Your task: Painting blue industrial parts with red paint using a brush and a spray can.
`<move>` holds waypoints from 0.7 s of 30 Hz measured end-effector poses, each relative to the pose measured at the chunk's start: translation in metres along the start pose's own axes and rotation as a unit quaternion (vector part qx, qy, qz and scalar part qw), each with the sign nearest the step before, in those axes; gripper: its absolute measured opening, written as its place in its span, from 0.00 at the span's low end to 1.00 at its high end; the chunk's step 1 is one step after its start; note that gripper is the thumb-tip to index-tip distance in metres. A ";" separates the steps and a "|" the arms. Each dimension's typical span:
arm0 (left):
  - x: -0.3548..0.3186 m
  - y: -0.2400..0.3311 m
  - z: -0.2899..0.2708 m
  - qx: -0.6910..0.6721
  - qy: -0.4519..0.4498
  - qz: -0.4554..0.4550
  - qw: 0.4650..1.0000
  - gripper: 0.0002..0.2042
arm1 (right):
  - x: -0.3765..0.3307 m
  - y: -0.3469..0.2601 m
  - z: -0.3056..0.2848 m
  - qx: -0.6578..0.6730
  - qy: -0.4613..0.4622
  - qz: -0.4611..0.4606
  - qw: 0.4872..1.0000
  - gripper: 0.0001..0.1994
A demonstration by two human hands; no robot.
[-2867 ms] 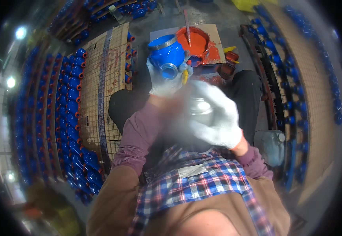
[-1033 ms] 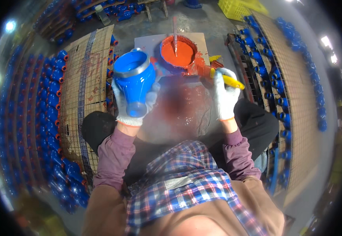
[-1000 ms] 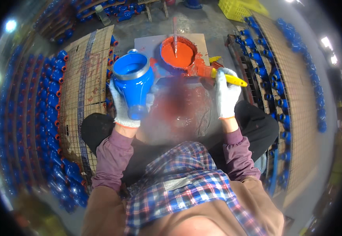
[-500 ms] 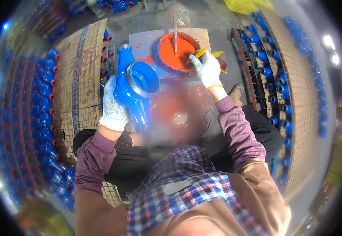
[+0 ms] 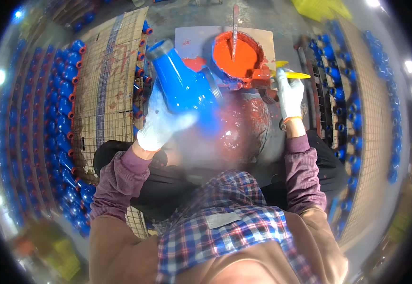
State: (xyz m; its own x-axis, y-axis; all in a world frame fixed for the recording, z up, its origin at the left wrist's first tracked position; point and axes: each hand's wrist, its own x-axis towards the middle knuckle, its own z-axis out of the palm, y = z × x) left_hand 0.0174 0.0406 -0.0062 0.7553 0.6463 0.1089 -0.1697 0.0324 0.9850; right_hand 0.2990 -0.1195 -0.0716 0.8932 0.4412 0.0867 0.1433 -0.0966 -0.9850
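My left hand [image 5: 161, 120], in a white knit glove, grips a blue-painted water meter body [image 5: 182, 80]. It is tilted, with one bare-metal threaded end up to the far left and its wide threaded collar facing right; the lower end is blurred. My right hand [image 5: 291, 97], also gloved, is closed round the yellow handle of a paintbrush [image 5: 297, 75]. The brush's red-coated head lies at the near right rim of a tub of red-orange paint [image 5: 237, 45]. A flat stick [image 5: 235, 28] stands in the paint. Beyond the held brush shows another yellow handle [image 5: 282, 63].
Under the tub lies a paint-stained board [image 5: 194, 38]. A rounded, red-smeared surface [image 5: 241, 125] stands between my knees. Racks with mesh-covered boards [image 5: 109, 80] flank me on the left and right, with rows of blue bodies [image 5: 66, 109]. A yellow crate [image 5: 322, 7] sits far right.
My left hand has turned the meter body, so its wide opening now faces right instead of up. My right hand has moved right and nearer, with the brush head now at the tub's rim.
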 end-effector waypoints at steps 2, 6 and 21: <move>-0.002 0.007 0.005 0.416 -0.046 0.217 0.882 0.34 | -0.002 -0.002 -0.006 0.063 0.016 0.048 0.997 0.12; -0.001 0.021 0.024 0.368 -0.087 0.421 0.825 0.34 | -0.011 -0.033 -0.030 0.025 -0.057 0.114 0.992 0.14; -0.027 -0.010 0.031 0.498 -0.336 0.471 0.646 0.22 | -0.032 -0.082 0.006 -0.154 -0.284 -0.169 0.931 0.20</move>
State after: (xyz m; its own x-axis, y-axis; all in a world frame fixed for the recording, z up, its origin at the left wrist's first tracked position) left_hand 0.0185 -0.0010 -0.0146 0.7752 -0.4661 0.4264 -0.5158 -0.8567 0.0011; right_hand 0.2560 -0.1203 0.0058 0.4172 0.8853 0.2052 0.5693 -0.0786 -0.8184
